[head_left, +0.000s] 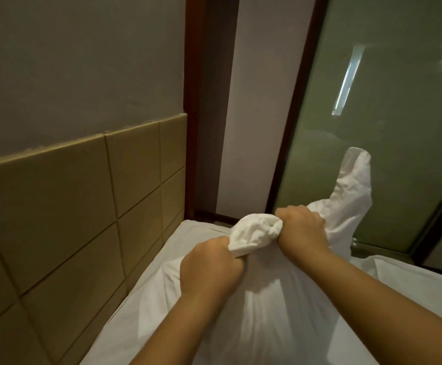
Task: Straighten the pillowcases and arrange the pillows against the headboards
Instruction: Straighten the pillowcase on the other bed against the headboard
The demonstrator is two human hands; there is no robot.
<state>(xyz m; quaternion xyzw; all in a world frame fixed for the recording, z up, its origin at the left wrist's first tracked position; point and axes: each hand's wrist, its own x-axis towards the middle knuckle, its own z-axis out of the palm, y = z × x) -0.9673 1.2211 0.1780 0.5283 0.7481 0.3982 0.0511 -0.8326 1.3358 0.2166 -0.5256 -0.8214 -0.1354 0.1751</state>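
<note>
Two fists, left hand, right hand, gripping pillowcase, pillow bulging out

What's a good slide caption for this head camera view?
Both hands, left and right, grip a white pillowcase over the bed, beside the tan headboard.

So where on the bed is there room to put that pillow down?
There is a bare strip of white sheet along the tan headboard, left of the left hand. More bare sheet shows at far right. The middle is crowded: both hands, left and right hand, grip the pillow.
</note>
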